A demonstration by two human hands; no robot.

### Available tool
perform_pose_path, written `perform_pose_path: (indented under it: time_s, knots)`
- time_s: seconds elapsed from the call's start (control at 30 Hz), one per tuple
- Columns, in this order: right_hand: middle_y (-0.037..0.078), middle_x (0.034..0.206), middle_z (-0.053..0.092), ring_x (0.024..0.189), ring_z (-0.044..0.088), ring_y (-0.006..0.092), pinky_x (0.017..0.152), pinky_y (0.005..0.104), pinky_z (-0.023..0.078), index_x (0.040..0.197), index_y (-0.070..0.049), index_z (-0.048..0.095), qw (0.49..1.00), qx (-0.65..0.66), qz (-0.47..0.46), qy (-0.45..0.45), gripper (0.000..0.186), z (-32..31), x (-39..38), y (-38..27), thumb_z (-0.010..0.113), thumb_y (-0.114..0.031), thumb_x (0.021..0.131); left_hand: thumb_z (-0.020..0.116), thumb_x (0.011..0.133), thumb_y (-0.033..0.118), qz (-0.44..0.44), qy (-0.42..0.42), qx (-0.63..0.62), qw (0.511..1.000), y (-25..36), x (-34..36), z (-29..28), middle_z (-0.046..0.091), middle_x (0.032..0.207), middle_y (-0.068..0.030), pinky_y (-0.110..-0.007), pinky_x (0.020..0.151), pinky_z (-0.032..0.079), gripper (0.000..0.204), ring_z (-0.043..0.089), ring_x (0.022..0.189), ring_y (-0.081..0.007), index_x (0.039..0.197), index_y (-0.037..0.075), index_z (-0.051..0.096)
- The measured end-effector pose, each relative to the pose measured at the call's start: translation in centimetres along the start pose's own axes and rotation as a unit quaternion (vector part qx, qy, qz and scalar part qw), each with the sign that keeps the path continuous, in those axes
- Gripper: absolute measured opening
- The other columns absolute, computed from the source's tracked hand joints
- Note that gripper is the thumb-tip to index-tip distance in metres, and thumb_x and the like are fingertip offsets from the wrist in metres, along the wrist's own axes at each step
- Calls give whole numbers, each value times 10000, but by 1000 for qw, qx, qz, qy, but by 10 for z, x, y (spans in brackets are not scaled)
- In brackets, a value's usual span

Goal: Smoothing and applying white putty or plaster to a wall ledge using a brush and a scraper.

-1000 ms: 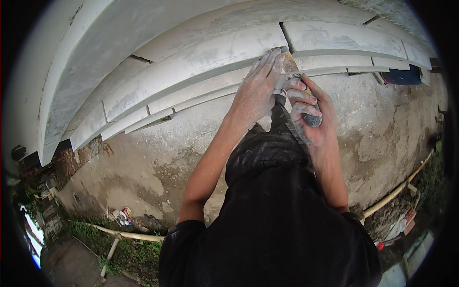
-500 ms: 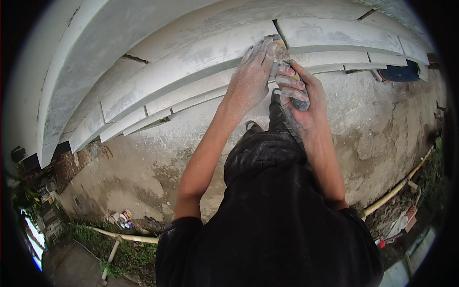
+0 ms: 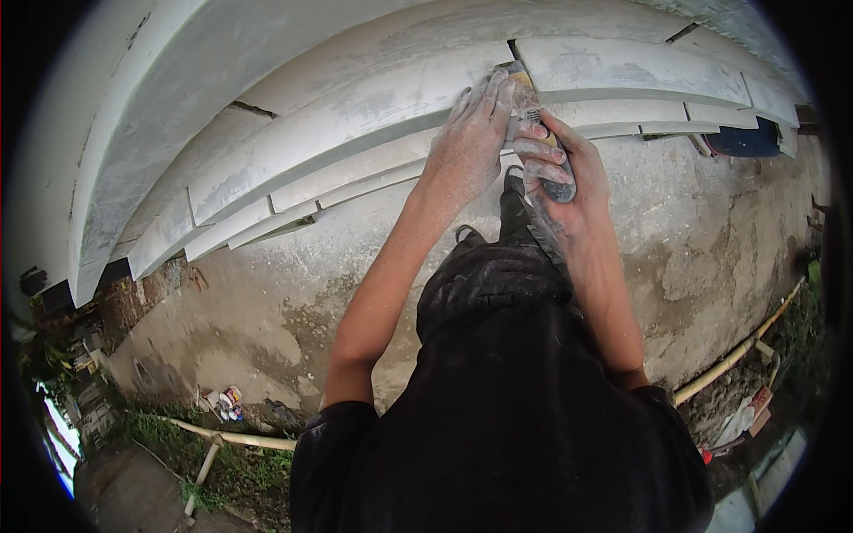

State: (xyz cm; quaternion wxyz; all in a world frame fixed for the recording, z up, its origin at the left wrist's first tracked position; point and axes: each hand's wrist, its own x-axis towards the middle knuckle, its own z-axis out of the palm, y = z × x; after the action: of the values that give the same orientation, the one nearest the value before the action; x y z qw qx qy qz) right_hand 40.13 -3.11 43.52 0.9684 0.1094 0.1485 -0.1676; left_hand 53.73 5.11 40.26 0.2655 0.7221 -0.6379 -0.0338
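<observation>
My right hand [image 3: 558, 173] is closed around the dark handle of a dusty tool [image 3: 521, 84] with a yellow and grey body and a flat end, held against the white stepped ledge [image 3: 595, 67] near a dark vertical gap. My left hand [image 3: 471, 138] lies just left of it, fingers stretched flat and touching the tool's upper end and the ledge. White powder coats both hands. Part of the tool is hidden under my fingers.
Stained concrete ground [image 3: 693, 222] lies below the ledges around my dark-clad legs. Bamboo poles [image 3: 729, 364] edge it beside weeds, with small containers [image 3: 229, 400] at lower left. A dark blue object [image 3: 746, 142] sits under the right ledge.
Both hands and the tool moved up and slightly left between a second and half a second ago. Since then they have shifted very little.
</observation>
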Motion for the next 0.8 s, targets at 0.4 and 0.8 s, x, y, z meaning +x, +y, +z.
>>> perform_pose_path:
  time_s: [0.4, 0.8]
  knots:
    - [70, 842, 481, 582, 453, 80, 373, 193, 383, 1021, 3, 444, 1000, -4, 1, -4, 129, 3, -11, -8, 448, -120, 1059, 584, 762, -115, 9, 2, 15, 1000, 7, 6, 5, 434, 1516, -267, -483, 1204, 332, 708, 392, 1432, -419, 1450, -75, 422]
    - [58, 836, 489, 587, 442, 65, 375, 176, 364, 1088, 4, 471, 998, -55, -21, -5, 131, -8, 1, -11, 473, -122, 1049, 586, 796, -69, 4, -26, 45, 999, 3, 8, 4, 407, 1531, -288, -522, 1215, 284, 672, 394, 1440, -407, 1443, -119, 412]
